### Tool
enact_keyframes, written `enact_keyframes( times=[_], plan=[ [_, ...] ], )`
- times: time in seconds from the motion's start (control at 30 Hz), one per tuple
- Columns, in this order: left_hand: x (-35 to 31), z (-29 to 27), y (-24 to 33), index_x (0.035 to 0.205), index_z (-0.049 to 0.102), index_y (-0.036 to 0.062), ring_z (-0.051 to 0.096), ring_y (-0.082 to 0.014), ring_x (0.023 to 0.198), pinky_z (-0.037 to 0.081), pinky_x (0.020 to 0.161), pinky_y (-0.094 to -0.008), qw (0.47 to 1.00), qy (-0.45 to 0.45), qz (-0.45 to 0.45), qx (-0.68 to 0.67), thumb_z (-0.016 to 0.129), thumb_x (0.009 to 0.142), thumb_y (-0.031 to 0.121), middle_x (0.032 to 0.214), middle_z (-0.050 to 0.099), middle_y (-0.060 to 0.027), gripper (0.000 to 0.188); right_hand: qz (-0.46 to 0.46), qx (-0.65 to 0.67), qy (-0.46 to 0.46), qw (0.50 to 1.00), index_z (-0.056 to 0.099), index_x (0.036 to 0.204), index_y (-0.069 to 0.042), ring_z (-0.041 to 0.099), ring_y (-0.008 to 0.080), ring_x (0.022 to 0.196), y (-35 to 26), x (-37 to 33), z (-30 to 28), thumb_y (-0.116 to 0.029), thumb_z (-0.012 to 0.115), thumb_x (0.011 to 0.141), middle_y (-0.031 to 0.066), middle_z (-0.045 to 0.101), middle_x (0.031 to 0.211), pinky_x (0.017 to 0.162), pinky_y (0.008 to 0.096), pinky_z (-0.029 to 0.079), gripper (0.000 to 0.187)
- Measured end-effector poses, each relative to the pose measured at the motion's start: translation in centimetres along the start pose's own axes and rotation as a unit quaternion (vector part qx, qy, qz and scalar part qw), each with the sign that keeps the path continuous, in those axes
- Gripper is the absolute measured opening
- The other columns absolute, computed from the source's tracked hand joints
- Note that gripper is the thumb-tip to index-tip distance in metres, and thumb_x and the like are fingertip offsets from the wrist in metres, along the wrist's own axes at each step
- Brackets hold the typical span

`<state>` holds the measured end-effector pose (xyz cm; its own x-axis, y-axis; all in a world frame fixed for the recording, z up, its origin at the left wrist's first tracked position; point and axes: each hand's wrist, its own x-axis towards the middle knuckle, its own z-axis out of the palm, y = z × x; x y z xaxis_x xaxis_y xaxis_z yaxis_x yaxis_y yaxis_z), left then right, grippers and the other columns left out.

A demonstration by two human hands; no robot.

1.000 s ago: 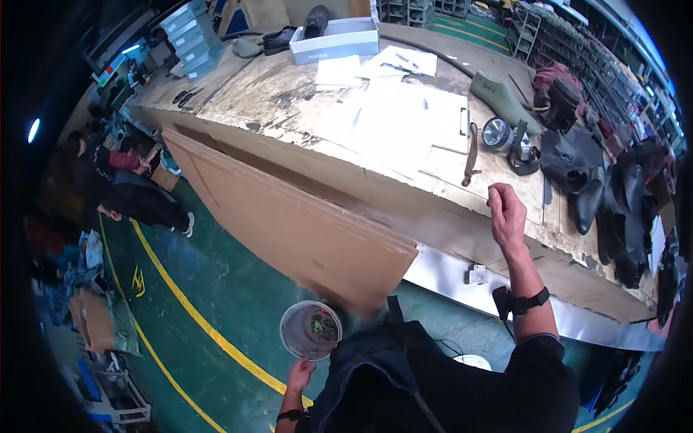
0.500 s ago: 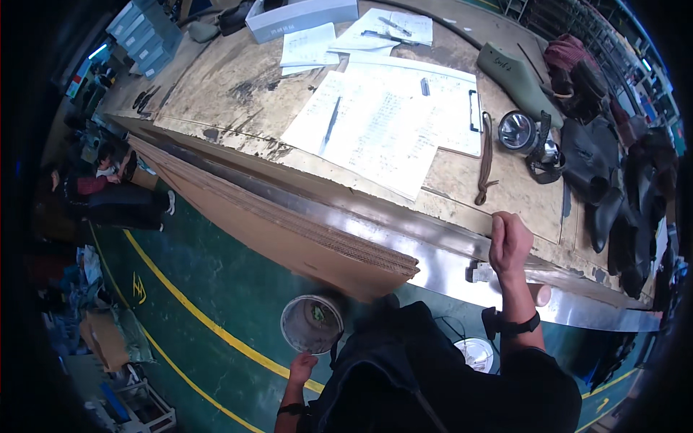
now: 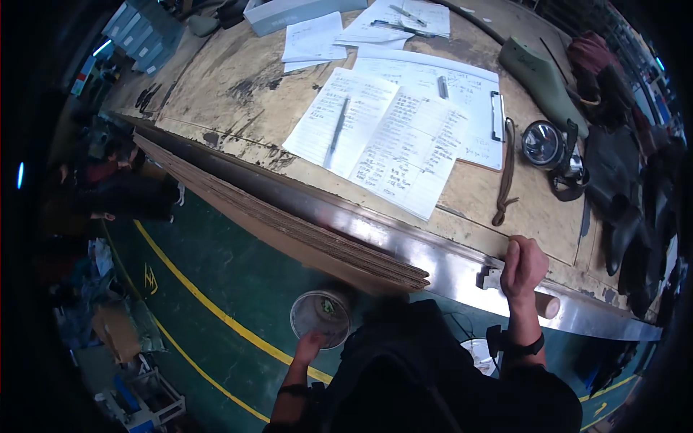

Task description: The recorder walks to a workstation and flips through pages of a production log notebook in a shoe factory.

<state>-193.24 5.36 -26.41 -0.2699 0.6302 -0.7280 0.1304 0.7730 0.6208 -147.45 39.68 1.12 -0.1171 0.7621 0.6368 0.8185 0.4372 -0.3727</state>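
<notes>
My right hand (image 3: 525, 267) is closed in a fist at the front edge of the worktable (image 3: 216, 79), with nothing showing in it. Just beyond lies a brown shoelace (image 3: 504, 177), beside a clipboard (image 3: 480, 126). An open notebook (image 3: 375, 137) with handwritten pages has a pen (image 3: 338, 132) lying across its left page. To the right of the lace sits a headlamp (image 3: 545, 146) with a dark strap. Low at my left side, my left hand (image 3: 310, 346) is in front of a round bucket (image 3: 297, 314); its fingers are blurred, so their pose is unclear.
Flat cardboard sheets (image 3: 289, 227) lean along the table's front. A green shoe last (image 3: 538, 76) and dark boots (image 3: 613, 180) crowd the right end. Loose papers (image 3: 312, 40) and a box (image 3: 303, 14) lie at the back. At far left, a person (image 3: 123, 187) is near the yellow-lined floor.
The view has shifted, so the tabletop things appear farther right. My left hand has come up in front of the bucket. My right fist stays at the table edge.
</notes>
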Motion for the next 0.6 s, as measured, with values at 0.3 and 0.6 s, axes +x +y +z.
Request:
enact_keyframes(
  times=[0.3,0.6],
  plan=[
    [0.7,2.0,1.2,0.121,0.060,0.0006,0.065,-0.0162,0.098,0.051,0.086,-0.0293,0.996,-0.019,-0.031,-0.080,0.070,0.088,0.013,0.106,0.069,-0.0086,0.037,-0.013,-0.008,-0.018,1.000,0.063,0.086,-0.002,0.051,0.0255,0.049,-0.2,0.3,0.3,-0.002,0.060,0.087,0.0089,0.052,0.061,0.048,0.0368,0.038,0.003],
    [0.2,2.6,2.2,0.125,0.057,-0.0007,0.064,-0.0182,0.104,0.051,0.090,-0.0314,0.996,-0.037,-0.022,-0.074,0.071,0.089,0.016,0.111,0.068,-0.0099,0.042,-0.010,-0.027,-0.030,0.999,0.062,0.086,-0.001,0.051,0.0260,0.049,-0.1,0.3,0.2,-0.002,0.059,0.088,0.0097,0.053,0.062,0.048,0.0369,0.037,0.004]
  ],
)
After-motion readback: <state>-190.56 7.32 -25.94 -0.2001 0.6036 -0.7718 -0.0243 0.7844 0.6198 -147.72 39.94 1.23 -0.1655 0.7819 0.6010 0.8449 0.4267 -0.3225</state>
